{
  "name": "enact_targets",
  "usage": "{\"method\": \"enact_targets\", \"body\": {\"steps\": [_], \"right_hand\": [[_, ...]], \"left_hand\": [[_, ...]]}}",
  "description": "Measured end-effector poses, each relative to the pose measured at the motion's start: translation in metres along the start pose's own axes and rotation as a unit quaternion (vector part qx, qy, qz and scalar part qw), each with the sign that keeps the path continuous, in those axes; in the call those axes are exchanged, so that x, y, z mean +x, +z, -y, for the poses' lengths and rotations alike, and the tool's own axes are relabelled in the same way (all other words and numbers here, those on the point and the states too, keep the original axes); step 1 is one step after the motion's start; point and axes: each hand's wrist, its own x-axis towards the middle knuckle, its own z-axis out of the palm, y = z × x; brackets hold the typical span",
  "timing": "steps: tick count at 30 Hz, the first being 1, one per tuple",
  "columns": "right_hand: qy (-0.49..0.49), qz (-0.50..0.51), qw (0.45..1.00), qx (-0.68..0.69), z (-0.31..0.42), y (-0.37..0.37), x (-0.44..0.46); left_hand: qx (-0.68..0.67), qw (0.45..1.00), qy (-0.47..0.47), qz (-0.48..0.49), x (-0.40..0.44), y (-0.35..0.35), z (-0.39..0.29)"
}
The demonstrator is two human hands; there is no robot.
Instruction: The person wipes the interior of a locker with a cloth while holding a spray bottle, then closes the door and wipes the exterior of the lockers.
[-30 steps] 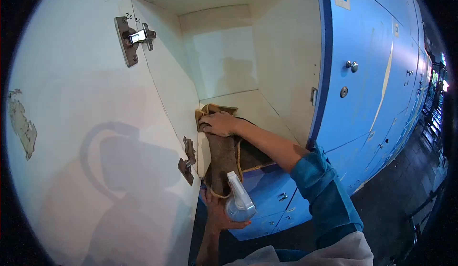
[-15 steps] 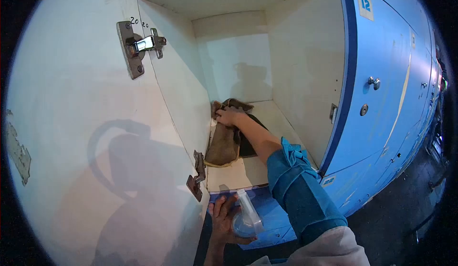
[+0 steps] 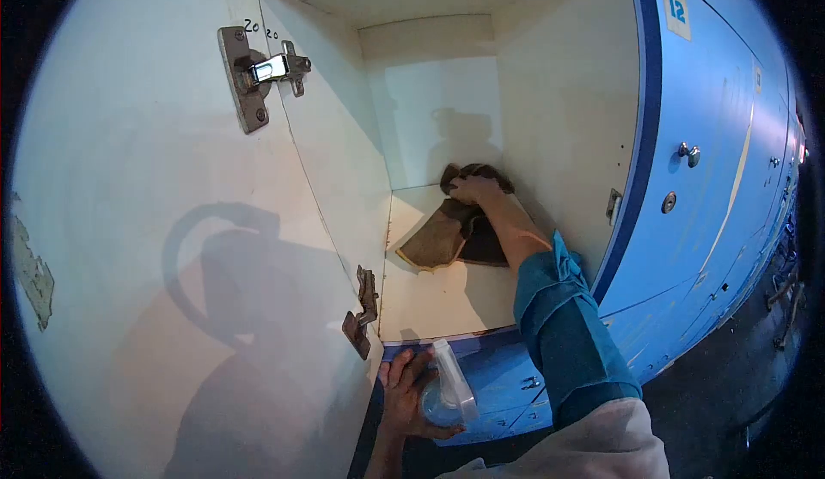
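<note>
Deep inside an open white locker compartment (image 3: pixel 447 294), my right hand (image 3: pixel 474 190) is closed on a brown cloth (image 3: pixel 432 237) with yellowish edging. The cloth lies bunched near the back, its lower part spread over the compartment floor. Below the compartment's front edge, my left hand (image 3: pixel 407 397) is wrapped round a clear spray bottle (image 3: pixel 445 402) with a white nozzle. The bottle stands upright in front of the blue locker fronts.
The white door (image 3: pixel 163 178) stands open on the left, with a metal upper hinge (image 3: pixel 249 75) and a rusty lower hinge (image 3: pixel 361 314). A blue locker door (image 3: pixel 687 135) with a knob and the number 12 is on the right. Dark floor shows at lower right.
My right hand has moved the cloth farther back and rightward on the compartment floor. My left hand still holds the bottle below the edge. The view has shifted.
</note>
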Motion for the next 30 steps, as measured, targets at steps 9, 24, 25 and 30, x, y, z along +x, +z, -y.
{"method": "enact_targets", "body": {"steps": [9,24,25,30], "right_hand": [[0.093,-0.130,0.980,-0.119,-0.030,0.011,0.018],[0.048,-0.112,0.982,-0.146,-0.010,0.000,-0.053],[0.024,-0.125,0.978,-0.163,-0.011,0.000,-0.063],[0.006,-0.113,0.979,-0.169,-0.009,-0.002,-0.115]], "left_hand": [[-0.035,0.998,0.035,-0.047,-0.005,0.006,0.009],[0.013,1.000,-0.007,-0.012,0.000,0.001,0.002],[0.008,1.000,-0.001,-0.019,0.001,0.002,0.003],[0.026,0.999,-0.011,0.021,0.000,-0.001,0.002]]}}
